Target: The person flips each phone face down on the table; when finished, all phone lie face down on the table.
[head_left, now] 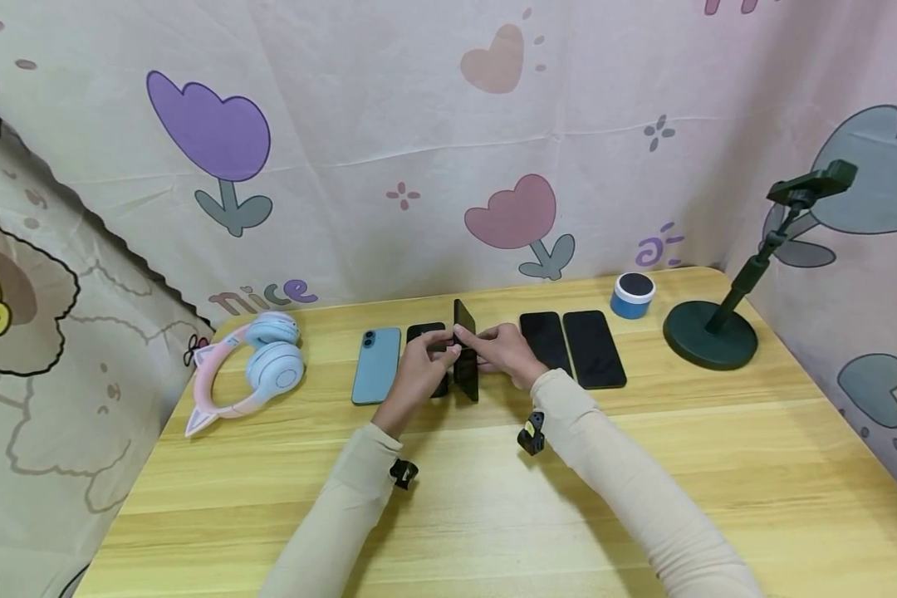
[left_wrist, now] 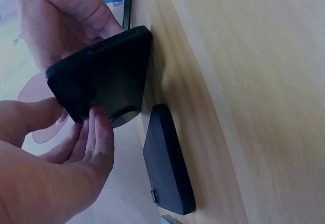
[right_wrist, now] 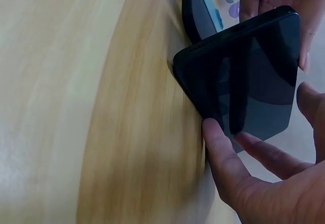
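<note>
Your left hand (head_left: 419,365) and right hand (head_left: 504,350) both pinch the black phone (head_left: 465,349), which stands on edge between them, its lower end on the table (head_left: 493,498). Only your left wrist view shows its back and a second black phone (left_wrist: 167,168) lying flat just below your fingers (left_wrist: 99,137). Your right wrist view shows its glass.

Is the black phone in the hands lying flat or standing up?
Standing up. The black phone rests on its edge on the table, with the left hand and right hand holding it.
</note>
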{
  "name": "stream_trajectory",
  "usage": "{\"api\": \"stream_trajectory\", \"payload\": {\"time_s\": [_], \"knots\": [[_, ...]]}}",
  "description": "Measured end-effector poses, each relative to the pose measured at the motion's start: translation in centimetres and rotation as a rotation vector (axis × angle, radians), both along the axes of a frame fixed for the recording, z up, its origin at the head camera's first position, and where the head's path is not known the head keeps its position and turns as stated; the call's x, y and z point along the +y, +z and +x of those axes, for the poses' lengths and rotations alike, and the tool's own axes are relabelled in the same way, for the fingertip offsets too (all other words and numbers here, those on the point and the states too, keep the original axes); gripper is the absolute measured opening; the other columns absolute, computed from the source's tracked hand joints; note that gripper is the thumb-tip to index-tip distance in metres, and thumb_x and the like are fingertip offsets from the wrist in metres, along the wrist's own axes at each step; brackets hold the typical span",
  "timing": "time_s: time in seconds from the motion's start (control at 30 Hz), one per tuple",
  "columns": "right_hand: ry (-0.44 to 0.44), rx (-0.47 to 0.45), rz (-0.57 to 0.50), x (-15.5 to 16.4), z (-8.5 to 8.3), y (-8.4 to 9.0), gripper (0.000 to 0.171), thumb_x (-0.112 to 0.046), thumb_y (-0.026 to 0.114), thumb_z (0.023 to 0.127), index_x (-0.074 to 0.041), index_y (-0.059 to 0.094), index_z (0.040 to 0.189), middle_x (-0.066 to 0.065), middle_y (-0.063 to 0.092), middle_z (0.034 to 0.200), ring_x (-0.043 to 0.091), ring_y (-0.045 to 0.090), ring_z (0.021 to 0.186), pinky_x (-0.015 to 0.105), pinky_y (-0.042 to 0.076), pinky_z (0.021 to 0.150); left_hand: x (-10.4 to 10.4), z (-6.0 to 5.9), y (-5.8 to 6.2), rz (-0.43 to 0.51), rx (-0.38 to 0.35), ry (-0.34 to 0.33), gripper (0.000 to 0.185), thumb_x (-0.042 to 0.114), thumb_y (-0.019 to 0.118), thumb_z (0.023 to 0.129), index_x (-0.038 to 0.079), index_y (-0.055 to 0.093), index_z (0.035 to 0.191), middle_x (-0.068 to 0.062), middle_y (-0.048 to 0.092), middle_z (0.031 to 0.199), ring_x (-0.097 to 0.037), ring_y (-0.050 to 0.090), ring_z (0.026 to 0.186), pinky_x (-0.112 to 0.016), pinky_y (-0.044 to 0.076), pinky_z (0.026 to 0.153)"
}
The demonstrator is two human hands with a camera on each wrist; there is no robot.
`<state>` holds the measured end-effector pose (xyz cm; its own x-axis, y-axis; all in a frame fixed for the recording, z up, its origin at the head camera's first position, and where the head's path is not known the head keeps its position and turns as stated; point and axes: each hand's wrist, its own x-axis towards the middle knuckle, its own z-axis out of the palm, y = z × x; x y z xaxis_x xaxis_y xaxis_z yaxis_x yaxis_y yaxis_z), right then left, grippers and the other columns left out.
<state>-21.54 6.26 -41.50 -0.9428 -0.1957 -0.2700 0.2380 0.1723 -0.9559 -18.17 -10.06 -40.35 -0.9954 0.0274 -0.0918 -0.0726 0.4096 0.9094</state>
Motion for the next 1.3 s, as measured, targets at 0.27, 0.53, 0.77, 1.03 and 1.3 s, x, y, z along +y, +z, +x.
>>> {"api": "stream_trajectory", "payload": {"time_s": [0.27, 0.53, 0.77, 1.03, 1.3], "knots": [[0.01, -0.017, -0.037, -0.1, 0.2, -0.1, 0.064, -0.047, 0.069, 0.095, 0.004, 0.063, 0.132, 0.021, 0.063, 0.129, 0.033, 0.069, 0.108, 0.043, 0.058, 0.086, 0.0, -0.1, -0.3, -0.018, -0.002, -0.032, 0.042, 0.025, 0.064, 0.102, 0.01, 0.06, 0.141, -0.008, 0.059, 0.139, -0.028, 0.062, 0.119, -0.046, 0.053, 0.097], [0.026, -0.039, -0.108, 0.1, 0.2, 0.1, 0.06, -0.044, 0.067, 0.098, 0.003, 0.06, 0.136, 0.023, 0.067, 0.121, 0.037, 0.069, 0.109, 0.047, 0.057, 0.089, -0.1, -0.1, -0.7, 0.014, 0.015, -0.09, 0.044, 0.026, 0.059, 0.105, 0.009, 0.056, 0.145, -0.012, 0.058, 0.14, -0.029, 0.06, 0.123, -0.044, 0.051, 0.1], [0.032, -0.026, -0.158, 0.3, 0.3, 0.1, 0.052, -0.038, 0.063, 0.101, 0.005, 0.063, 0.132, 0.021, 0.073, 0.111, 0.033, 0.073, 0.099, 0.047, 0.057, 0.087, -0.2, 0.3, -0.9, 0.052, 0.031, -0.144, 0.045, 0.026, 0.059, 0.105, 0.011, 0.054, 0.147, -0.012, 0.059, 0.14, -0.028, 0.059, 0.125, -0.043, 0.052, 0.099], [-0.023, -0.022, -0.171, 0.2, 0.5, 0.5, 0.041, -0.03, 0.064, 0.102, 0.004, 0.069, 0.125, 0.018, 0.074, 0.107, 0.026, 0.074, 0.089, 0.042, 0.06, 0.082, 0.0, 0.4, -1.2, 0.033, 0.051, -0.17, 0.046, 0.028, 0.058, 0.105, 0.013, 0.053, 0.148, -0.011, 0.058, 0.142, -0.027, 0.058, 0.125, -0.044, 0.052, 0.098], [-0.051, 0.021, -0.175, 0.6, 0.6, 0.4, 0.034, -0.025, 0.064, 0.102, 0.002, 0.073, 0.12, 0.02, 0.072, 0.111, 0.023, 0.074, 0.085, 0.043, 0.06, 0.082, 0.4, 0.5, -1.3, 0.023, 0.054, -0.203, 0.049, 0.03, 0.057, 0.105, 0.014, 0.049, 0.151, -0.011, 0.054, 0.145, -0.032, 0.053, 0.131, -0.048, 0.049, 0.103]]}}
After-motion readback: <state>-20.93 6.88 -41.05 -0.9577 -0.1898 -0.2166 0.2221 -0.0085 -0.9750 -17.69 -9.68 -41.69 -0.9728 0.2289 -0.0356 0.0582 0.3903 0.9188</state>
